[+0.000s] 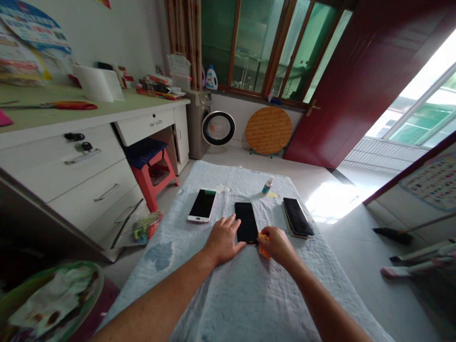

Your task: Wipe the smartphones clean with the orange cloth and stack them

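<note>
Just left of my right hand (280, 244), its fingers clamped on an orange cloth (264, 248) by the near corner, I see the black phone (246, 221) lying lengthwise away from me, my spread left hand (223, 238) against its other side.

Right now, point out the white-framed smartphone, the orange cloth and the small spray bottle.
White-framed smartphone (203, 204): head view, middle of its dark screen.
Orange cloth (264, 249): head view, the part showing beside the right hand (277, 243).
Small spray bottle (265, 189): head view, its labelled body.
</note>
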Tool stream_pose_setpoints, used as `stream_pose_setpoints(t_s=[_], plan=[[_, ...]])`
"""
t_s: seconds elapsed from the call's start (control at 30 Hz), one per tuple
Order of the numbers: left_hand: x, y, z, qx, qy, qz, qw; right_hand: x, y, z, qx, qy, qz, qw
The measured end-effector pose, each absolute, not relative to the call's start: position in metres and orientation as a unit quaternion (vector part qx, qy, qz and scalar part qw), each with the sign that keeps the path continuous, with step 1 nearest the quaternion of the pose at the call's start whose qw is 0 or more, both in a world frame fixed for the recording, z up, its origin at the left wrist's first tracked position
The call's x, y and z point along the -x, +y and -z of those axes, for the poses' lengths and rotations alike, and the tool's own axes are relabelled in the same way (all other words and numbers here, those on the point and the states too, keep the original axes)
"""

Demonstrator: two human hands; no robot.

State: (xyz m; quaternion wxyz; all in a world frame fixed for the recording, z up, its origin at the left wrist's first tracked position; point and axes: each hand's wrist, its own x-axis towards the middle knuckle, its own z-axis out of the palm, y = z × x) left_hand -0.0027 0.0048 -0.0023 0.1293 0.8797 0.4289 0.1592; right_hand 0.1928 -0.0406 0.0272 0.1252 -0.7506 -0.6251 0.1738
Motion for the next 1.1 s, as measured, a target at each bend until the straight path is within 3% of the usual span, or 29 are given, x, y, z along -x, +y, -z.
stream_pose_setpoints(t_s=[0.7,1.1], plan=[[0.005,0.006,-0.001,-0.882,0.417,-0.156,0.153,-0.187,0.066,-0.017,0.777,-0.582,-0.141,0.195],[0.004,0.004,-0.002,-0.880,0.426,-0.152,0.145,-0.191,0.032,-0.023,0.762,-0.612,-0.149,0.150]])
